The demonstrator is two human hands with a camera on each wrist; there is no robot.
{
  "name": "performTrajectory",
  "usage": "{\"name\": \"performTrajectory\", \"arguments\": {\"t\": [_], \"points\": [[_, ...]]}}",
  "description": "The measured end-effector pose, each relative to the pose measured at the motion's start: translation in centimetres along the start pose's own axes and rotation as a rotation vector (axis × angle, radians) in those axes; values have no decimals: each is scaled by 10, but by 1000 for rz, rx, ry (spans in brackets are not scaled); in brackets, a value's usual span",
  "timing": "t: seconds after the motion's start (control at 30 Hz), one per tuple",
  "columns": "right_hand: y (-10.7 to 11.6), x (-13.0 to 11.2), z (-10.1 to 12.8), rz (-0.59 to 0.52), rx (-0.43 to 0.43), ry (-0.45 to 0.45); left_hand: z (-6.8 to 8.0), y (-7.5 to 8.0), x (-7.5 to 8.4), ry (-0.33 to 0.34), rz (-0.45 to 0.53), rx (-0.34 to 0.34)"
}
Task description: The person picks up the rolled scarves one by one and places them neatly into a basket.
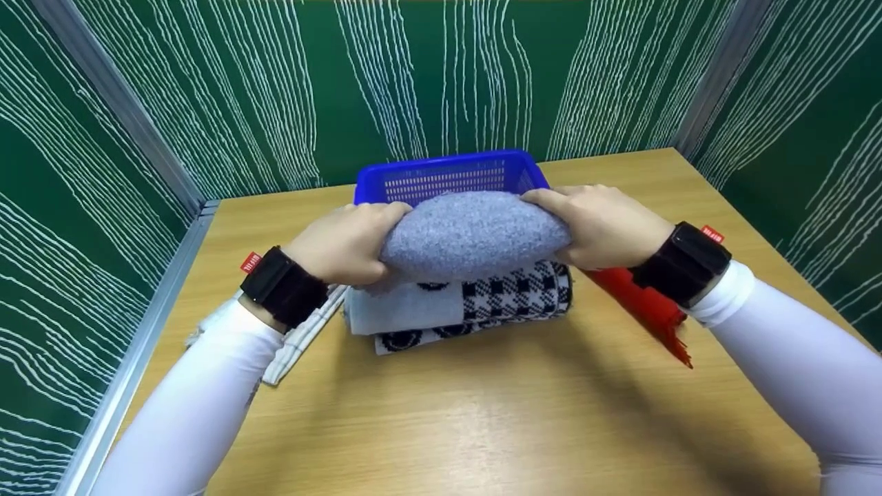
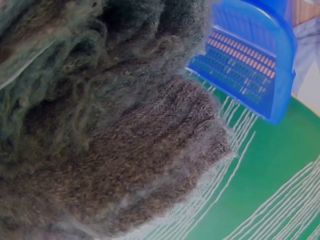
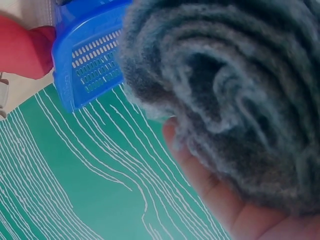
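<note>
**Two-hand grip on a folded grey knit above the stack**

The tabletop [image 1: 482,413] carries all items, with green panels bearing white wavy lines on three sides. A blue basket [image 1: 448,176] of perforated plastic stands at the far edge, directly behind the work. In front of it lies a black-and-white patterned textile [image 1: 482,303], folded; a white checked cloth [image 1: 303,337] lies to its left and a red fringed cloth [image 1: 648,306] to its right.

The grey knit bundle [image 1: 475,234] sits on or just above the patterned textile; contact cannot be confirmed from the head view. The left hand [image 1: 344,241] grips its left end and the right hand [image 1: 599,224] its right end, fingers [image 3: 200,170] curled under the layers, thumbs on top.

Procedure, as a judgement: keep both grips level and squeeze inward evenly so the folds seen in the wrist views stay stacked; support from underneath.

Markings: red tags [image 1: 250,262] project from both black wristbands [image 1: 282,286]; the print is too small to read
</note>
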State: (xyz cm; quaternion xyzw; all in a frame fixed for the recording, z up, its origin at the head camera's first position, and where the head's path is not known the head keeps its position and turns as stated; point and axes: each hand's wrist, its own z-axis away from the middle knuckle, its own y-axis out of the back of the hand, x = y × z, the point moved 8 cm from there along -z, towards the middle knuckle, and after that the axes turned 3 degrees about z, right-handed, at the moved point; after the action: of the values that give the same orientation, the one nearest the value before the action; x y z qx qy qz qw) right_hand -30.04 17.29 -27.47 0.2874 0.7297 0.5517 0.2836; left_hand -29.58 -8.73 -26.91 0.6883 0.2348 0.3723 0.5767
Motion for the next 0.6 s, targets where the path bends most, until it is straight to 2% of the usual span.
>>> {"name": "performTrajectory", "arguments": {"t": [0.6], "points": [[2,6,-8,16,12,-13,-5,6,-4,19,-10,12]]}}
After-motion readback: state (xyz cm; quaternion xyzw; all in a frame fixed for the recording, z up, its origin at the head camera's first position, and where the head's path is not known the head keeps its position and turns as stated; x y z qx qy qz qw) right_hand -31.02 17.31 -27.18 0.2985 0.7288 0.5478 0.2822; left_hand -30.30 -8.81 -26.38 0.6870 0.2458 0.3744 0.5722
